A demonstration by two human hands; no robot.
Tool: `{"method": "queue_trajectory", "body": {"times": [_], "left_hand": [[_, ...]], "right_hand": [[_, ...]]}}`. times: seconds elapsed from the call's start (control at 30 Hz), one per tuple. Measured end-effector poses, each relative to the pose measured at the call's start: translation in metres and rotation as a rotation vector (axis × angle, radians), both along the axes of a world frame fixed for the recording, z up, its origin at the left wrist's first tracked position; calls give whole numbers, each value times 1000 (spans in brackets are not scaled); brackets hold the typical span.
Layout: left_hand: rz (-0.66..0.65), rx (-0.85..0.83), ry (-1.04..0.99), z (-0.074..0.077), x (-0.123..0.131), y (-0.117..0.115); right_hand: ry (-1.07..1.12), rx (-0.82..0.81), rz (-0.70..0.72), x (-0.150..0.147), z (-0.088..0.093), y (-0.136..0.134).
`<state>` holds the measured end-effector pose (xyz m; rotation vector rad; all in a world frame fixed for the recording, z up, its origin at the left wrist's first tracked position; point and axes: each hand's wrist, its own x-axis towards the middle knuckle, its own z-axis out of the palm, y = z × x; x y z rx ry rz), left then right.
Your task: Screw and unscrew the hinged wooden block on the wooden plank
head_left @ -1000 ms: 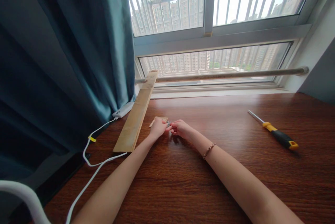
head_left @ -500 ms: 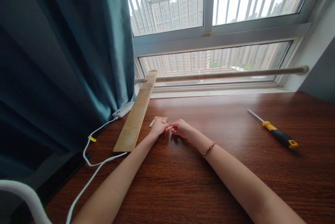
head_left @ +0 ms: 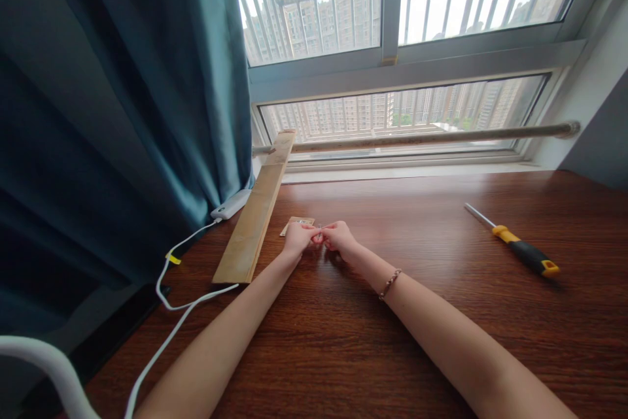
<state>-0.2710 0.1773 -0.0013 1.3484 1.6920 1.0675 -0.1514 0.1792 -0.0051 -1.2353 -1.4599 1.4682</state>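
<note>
My left hand (head_left: 300, 236) and my right hand (head_left: 339, 236) meet over the middle of the desk, thumbs and fingertips pinched together. Between the fingertips is a small metal piece (head_left: 320, 231), silvery and thin; its kind is too small to make out, and the fingers cover most of it. Just behind my left hand lies a small tan card or thin piece of wood (head_left: 294, 221) with little shiny bits on it, partly hidden by the hand. A braided bracelet (head_left: 391, 284) circles my right wrist.
A screwdriver (head_left: 521, 250) with a yellow and black handle lies on the right of the brown desk (head_left: 373, 340). To the left, a long wooden board (head_left: 255, 216) leans on a rail (head_left: 422, 138) by the window. Beside it are a white power strip (head_left: 230, 204), cables and a blue curtain (head_left: 196, 79).
My fingertips have drawn closer around the small metal piece, which now appears turned more upright. My right hand's fingers have curled in. The screwdriver and board have stayed put.
</note>
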Motion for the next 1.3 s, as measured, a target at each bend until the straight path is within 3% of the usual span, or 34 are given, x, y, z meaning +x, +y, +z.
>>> {"method": "queue_trajectory", "body": {"times": [0.2, 0.4, 0.47, 0.57, 0.67, 0.8, 0.9, 1.0, 1.13, 1.3], "left_hand": [[126, 55, -243, 4, 12, -10], [231, -181, -441, 11, 27, -20], [213, -216, -504, 11, 30, -21], [78, -221, -574, 10, 34, -22], [-151, -223, -618, 10, 41, -28], [-458, -298, -725, 16, 60, -49], [-614, -386, -755, 23, 75, -71], [-707, -478, -736, 26, 86, -87], [-766, -508, -692, 19, 94, -92], [-741, -487, -648, 11, 98, -88]], "right_hand": [[-278, 318, -86, 10, 9, -2], [-547, 456, -177, 12, 17, -9], [-604, 467, -188, 13, 19, -8], [-654, 468, -204, 21, 22, -4], [-673, 453, -221, 40, 22, -6], [-652, 386, -214, 85, 22, -18], [-583, 268, -160, 129, 26, -28], [-487, 151, -134, 177, 33, -35], [-417, 41, -141, 230, 35, -41], [-447, -52, -73, 235, 23, -46]]}}
